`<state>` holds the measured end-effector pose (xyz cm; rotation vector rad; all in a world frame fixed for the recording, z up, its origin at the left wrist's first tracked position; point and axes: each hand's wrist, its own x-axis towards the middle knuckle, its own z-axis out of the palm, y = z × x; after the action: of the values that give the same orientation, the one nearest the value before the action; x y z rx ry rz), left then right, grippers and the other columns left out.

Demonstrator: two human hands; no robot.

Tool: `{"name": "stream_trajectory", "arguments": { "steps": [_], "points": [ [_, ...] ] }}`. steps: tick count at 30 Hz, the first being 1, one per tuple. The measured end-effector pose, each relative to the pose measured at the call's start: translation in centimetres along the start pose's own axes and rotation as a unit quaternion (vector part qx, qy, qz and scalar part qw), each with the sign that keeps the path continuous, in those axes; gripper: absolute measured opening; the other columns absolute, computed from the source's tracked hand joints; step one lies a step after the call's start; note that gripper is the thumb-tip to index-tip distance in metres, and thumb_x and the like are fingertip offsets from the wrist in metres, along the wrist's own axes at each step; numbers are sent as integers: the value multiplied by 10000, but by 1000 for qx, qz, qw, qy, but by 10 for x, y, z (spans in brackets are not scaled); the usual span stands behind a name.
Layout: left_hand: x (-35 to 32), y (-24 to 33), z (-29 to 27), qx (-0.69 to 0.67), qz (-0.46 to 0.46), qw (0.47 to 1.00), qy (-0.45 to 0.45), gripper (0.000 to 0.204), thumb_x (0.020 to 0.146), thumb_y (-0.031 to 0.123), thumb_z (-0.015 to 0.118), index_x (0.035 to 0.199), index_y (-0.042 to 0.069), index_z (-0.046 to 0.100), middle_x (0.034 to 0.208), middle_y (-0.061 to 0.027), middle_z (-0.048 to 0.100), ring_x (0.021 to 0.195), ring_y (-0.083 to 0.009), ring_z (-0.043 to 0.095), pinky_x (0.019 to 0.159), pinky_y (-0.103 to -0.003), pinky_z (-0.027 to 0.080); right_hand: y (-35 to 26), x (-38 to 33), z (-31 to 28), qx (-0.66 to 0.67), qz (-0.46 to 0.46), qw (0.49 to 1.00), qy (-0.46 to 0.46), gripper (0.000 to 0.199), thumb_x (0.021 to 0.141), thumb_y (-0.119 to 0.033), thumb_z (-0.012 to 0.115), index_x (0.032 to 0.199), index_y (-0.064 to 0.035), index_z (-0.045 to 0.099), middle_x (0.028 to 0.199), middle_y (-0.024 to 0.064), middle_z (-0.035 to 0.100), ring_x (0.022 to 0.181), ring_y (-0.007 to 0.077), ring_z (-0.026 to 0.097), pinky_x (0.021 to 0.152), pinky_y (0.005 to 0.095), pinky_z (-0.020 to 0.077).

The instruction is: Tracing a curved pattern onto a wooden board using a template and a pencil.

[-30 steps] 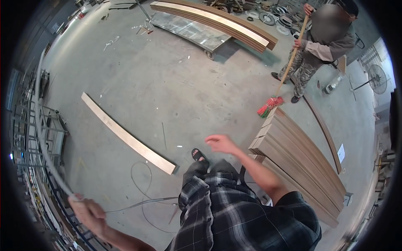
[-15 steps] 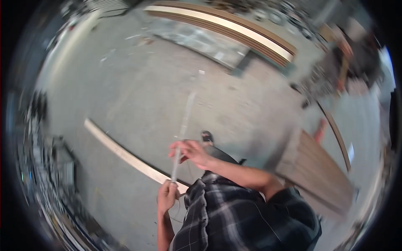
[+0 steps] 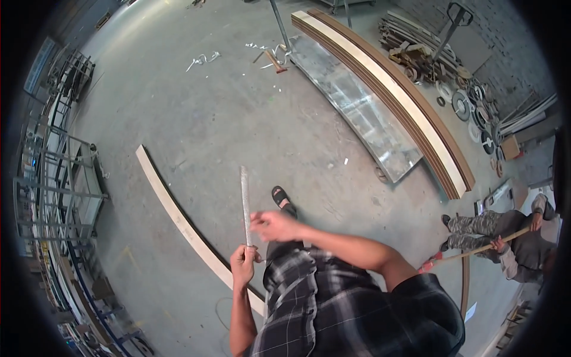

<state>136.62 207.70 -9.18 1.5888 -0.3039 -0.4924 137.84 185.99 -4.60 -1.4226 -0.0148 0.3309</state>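
The left hand (image 3: pixel 242 265) is closed tight around the bottom end of a grey-white stick (image 3: pixel 244 193). The left arm comes up from below, almost straight. The stick is up in the air in front of the person, and its far end points away from the body. The right hand (image 3: pixel 277 226) is just beside the middle of the stick. Its fingers are bent a bit and blurry, so I cannot tell if they grip the stick. The right arm bends at the elbow and reaches across the checked shirt (image 3: pixel 339 297).

Past the hands is one foot in a black sandal (image 3: pixel 279 195). To the left, a long curved board (image 3: pixel 185 226) lies on the grey floor (image 3: pixel 238 128). Farther out on the right, a low metal cart (image 3: pixel 363 113) has a pile of curved boards (image 3: pixel 410 98) on it. A co-worker (image 3: pixel 517 226) at the right holds a broom (image 3: pixel 467 253).
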Motion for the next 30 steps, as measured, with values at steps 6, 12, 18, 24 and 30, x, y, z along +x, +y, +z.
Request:
{"name": "stream_trajectory", "arguments": {
  "steps": [6, 12, 18, 24, 30],
  "points": [
    [344, 81, -87, 7, -11, 995, 95, 283, 1038, 239, 536, 945, -12, 626, 707, -55, 642, 662, -114, 606, 641, -274, 487, -23, 199, -347, -107, -16, 954, 280, 431, 848, -31, 717, 1263, -23, 598, 1057, 57, 690, 890, 132, 653, 766, 281, 563],
    [629, 124, -130, 31, -79, 983, 166, 313, 1012, 281, 590, 855, 11, 603, 663, -29, 603, 642, -101, 580, 600, -278, 462, -22, 233, -585, -233, 337, 780, 472, 103, 794, -207, 668, 777, -107, 653, 698, 79, 622, 623, 241, 628, 559, 403, 495],
    [906, 183, -131, 286, -203, 913, 210, 401, 961, 390, 611, 902, -6, 605, 657, -123, 593, 613, -196, 569, 590, -346, 449, -85, 455, -868, -667, 88, 699, 242, 223, 746, -318, 690, 838, -117, 715, 815, 139, 676, 784, 335, 651, 690, 473, 522],
    [1141, 226, -161, 361, -223, 856, 296, 387, 976, 338, 516, 937, -23, 648, 904, -274, 662, 866, -454, 636, 773, -503, 481, -382, 889, -1026, -334, -10, 881, 336, 173, 838, -154, 720, 969, -45, 689, 840, 101, 695, 712, 187, 659, 649, 342, 539],
    [1347, 241, -209, 361, -354, 789, 349, 369, 934, 330, 527, 920, -19, 644, 879, -275, 657, 826, -438, 630, 735, -498, 483, -501, 1189, -1195, -230, 121, 914, 313, 199, 836, -142, 758, 1003, -42, 716, 847, 65, 724, 741, 97, 663, 662, 291, 555]
  ]
}}
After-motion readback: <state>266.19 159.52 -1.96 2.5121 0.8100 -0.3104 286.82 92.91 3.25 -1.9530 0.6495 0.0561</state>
